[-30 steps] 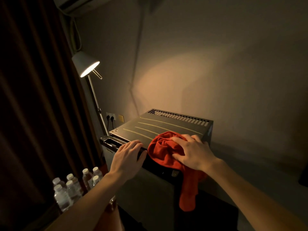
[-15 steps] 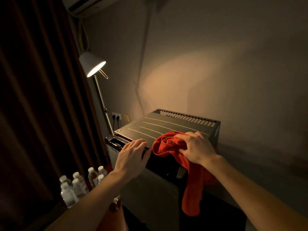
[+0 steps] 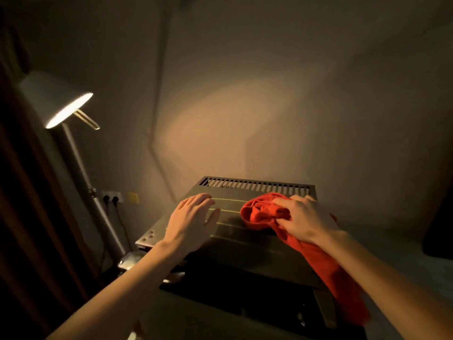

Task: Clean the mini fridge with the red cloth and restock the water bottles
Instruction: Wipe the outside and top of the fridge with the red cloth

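Observation:
The mini fridge (image 3: 245,244) is a dark metal box with a ribbed top and a vent grille along its back edge. My left hand (image 3: 191,220) lies flat on the left half of its top, fingers spread, holding nothing. My right hand (image 3: 302,220) grips the bunched red cloth (image 3: 264,212) against the top's right half, close to the grille. A long tail of the cloth hangs down past the fridge's front right corner. No water bottles show in this frame.
A lit white floor lamp (image 3: 61,104) stands at the left, its pole slanting down beside the fridge. Wall sockets (image 3: 111,198) with plugged cables sit behind the pole. A dark curtain (image 3: 27,229) fills the left edge. A plain wall is close behind.
The view has moved closer and higher, so the bottles dropped out of sight. My left hand went from the fridge's front edge onto its top. My right hand pushed the cloth back toward the grille.

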Demonstrator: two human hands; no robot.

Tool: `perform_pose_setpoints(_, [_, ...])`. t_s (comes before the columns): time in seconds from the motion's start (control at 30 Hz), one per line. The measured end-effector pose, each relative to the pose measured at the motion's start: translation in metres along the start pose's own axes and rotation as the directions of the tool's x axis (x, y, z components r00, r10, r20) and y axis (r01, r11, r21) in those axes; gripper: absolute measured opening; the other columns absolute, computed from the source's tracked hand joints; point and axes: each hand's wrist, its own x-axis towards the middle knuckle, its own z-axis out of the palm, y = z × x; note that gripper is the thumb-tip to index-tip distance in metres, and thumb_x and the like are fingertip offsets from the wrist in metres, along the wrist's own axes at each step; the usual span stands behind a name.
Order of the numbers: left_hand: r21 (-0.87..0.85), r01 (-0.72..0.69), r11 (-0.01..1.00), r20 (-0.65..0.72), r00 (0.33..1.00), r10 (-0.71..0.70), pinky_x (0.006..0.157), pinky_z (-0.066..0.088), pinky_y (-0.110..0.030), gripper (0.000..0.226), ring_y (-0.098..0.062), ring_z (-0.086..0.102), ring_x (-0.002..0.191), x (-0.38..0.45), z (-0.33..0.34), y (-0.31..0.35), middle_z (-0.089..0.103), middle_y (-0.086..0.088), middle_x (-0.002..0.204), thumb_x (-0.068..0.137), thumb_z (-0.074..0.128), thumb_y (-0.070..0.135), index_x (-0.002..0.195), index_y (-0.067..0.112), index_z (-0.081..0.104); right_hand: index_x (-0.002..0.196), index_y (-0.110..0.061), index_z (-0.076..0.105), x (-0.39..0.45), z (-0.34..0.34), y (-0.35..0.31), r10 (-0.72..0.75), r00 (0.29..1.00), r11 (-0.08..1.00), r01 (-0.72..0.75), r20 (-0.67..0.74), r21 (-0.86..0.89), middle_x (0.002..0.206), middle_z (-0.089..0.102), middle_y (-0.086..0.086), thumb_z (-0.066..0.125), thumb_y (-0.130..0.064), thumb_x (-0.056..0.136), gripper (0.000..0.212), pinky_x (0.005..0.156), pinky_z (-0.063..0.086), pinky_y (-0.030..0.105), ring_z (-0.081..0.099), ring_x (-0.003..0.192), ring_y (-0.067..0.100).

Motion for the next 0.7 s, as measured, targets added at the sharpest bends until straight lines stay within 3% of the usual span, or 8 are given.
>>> perform_pose_setpoints(0.1, [-0.066,-0.09,0.994,-0.012,0.996,0.09,0.095,0.046,-0.032,0.051,-0.018,0.062,0.11,0.023,0.007,-0.022,0.067,0.003,0.118,0.092,0.036,0.051,0.108,0.016,0.071,0.13,-0.046,0.049,-0.023,-0.013,-0.046,-0.027,0.999,1.0,0.026,0.04,0.017,0.113,0.064,-0.005,0.053,-0.059,0.074,0.058,0.094,0.048,0.032,0.06,0.103,0.021])
perform_pose_setpoints(0.2, [-0.123,-0.179,0.976,-0.018,0.984,0.178,0.091,0.047,-0.031,0.047,-0.019,0.063,0.107,0.037,0.009,-0.047,0.067,0.004,0.114,0.092,0.039,0.049,0.103,0.017,0.071,0.135,-0.043,0.045,-0.039,-0.014,-0.121,-0.125,0.989,0.992,0.122,0.081,0.043,0.126,0.059,-0.008,0.059,-0.048,0.081,0.056,0.098,0.047,0.033,0.054,0.108,0.017])
perform_pose_setpoints(0.3, [-0.164,-0.202,0.965,-0.015,0.979,0.203,0.09,0.045,-0.031,0.046,-0.019,0.061,0.106,0.043,0.006,-0.074,0.066,0.004,0.113,0.092,0.037,0.049,0.102,0.018,0.069,0.135,-0.041,0.042,-0.022,0.005,-0.174,-0.153,0.985,0.987,0.148,0.085,0.057,0.123,0.057,-0.006,0.057,-0.038,0.082,0.056,0.095,0.049,0.038,0.052,0.108,0.02])
perform_pose_setpoints(0.47, [-0.176,-0.197,0.965,0.049,0.977,0.208,0.089,0.046,-0.032,0.045,-0.019,0.061,0.105,0.03,0.006,-0.115,0.065,0.005,0.113,0.093,0.035,0.051,0.103,0.02,0.067,0.132,-0.045,0.048,0.022,0.026,-0.175,0.044,0.999,0.999,-0.044,0.016,0.028,0.123,0.059,-0.007,0.061,-0.043,0.079,0.055,0.096,0.048,0.035,0.055,0.111,0.022])
perform_pose_setpoints(0.6, [-0.192,-0.182,0.964,0.102,0.974,0.205,0.09,0.045,-0.031,0.052,-0.019,0.06,0.107,0.017,0.003,-0.141,0.064,0.005,0.118,0.092,0.03,0.053,0.11,0.021,0.067,0.133,-0.045,0.046,0.037,0.022,-0.157,0.283,0.959,0.952,-0.283,-0.016,-0.117,0.122,0.058,-0.002,0.06,-0.053,0.083,0.052,0.091,0.05,0.037,0.055,0.113,0.027])
perform_pose_setpoints(0.7, [-0.192,-0.139,0.971,0.134,0.977,0.166,0.094,0.044,-0.031,0.054,-0.017,0.059,0.112,0.009,0.003,-0.159,0.063,0.006,0.124,0.092,0.029,0.052,0.116,0.022,0.066,0.134,-0.042,0.046,0.043,0.025,-0.169,0.318,0.948,0.935,-0.312,0.008,-0.167,0.127,0.053,0.002,0.056,-0.05,0.087,0.049,0.095,0.046,0.04,0.049,0.119,0.031])
